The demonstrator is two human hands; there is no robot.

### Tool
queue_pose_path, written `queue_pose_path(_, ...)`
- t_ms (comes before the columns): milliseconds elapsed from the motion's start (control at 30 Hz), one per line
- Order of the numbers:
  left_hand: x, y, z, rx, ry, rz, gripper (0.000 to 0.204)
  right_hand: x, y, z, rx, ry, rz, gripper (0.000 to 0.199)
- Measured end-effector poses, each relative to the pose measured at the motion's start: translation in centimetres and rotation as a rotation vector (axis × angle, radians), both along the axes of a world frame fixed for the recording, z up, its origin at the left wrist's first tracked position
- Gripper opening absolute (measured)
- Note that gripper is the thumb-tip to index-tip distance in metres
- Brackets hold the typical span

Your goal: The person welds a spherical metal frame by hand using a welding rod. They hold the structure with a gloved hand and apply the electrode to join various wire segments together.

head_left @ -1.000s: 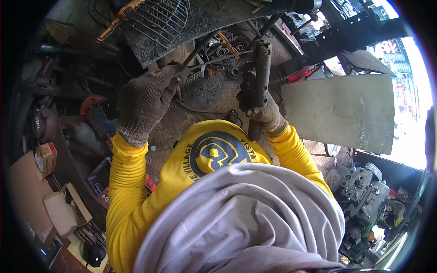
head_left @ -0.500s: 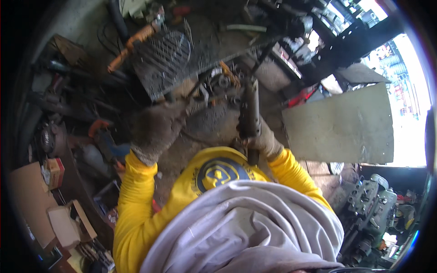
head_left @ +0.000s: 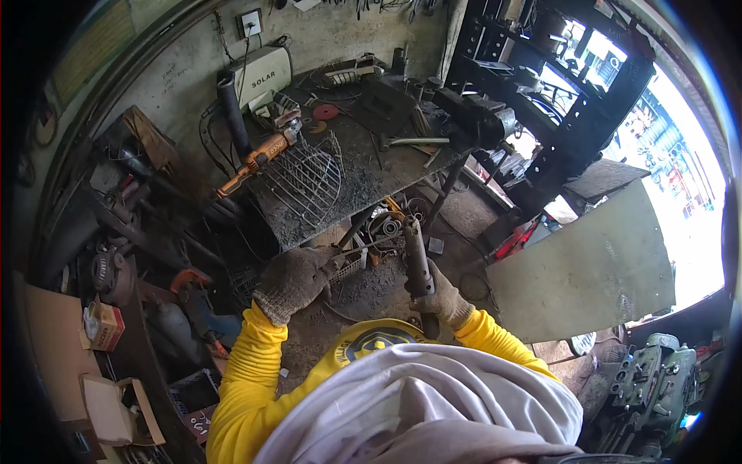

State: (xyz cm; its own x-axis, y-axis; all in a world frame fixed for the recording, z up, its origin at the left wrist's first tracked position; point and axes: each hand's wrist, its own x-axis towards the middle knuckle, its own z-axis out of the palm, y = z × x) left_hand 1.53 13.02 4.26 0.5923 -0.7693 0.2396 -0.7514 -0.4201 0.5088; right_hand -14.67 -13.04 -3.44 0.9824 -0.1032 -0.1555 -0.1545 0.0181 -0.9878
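Observation:
Both my hands wear dirty knitted work gloves. My right hand is closed around a dark metal tube, which has small holes near its lower end and stands lengthwise in front of my chest. To the left of it, my left hand is closed on a thin metal rod. The rod points right, toward the upper part of the tube; whether its tip touches the tube I cannot tell. My left fingers are partly hidden by the back of the glove.
Ahead stands a dark metal workbench carrying an orange angle grinder, a wire grille and a bench vise. Loose metal parts lie below its edge. A large flat sheet is at right, an engine block nearer, cardboard boxes at left.
The view has tilted up, bringing the wall and more of the bench into sight. My left hand is slightly closer to the tube, which my right hand still grips.

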Motion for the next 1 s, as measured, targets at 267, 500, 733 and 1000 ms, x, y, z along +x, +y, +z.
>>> queue_pose_path(267, -0.2, 0.1, 0.0, -0.116, -0.085, 0.038, 0.037, 0.0, 0.4, 0.5, -0.147, 0.051, -0.012, 0.098)
queue_pose_path(500, -0.2, 0.0, -0.5, -0.093, -0.272, 0.048, 0.035, 0.5, 0.3, -0.6, -0.206, 0.064, -0.013, 0.104)
queue_pose_path(733, -0.2, 0.2, -1.2, -0.068, -0.283, 0.094, 0.033, 0.2, 0.3, -0.3, -0.183, 0.068, 0.001, 0.105)
queue_pose_path(1000, -1.2, 1.1, -2.6, -0.123, -0.276, 0.119, 0.022, -1.6, 3.1, 0.9, -0.376, 0.214, -0.292, 0.083)
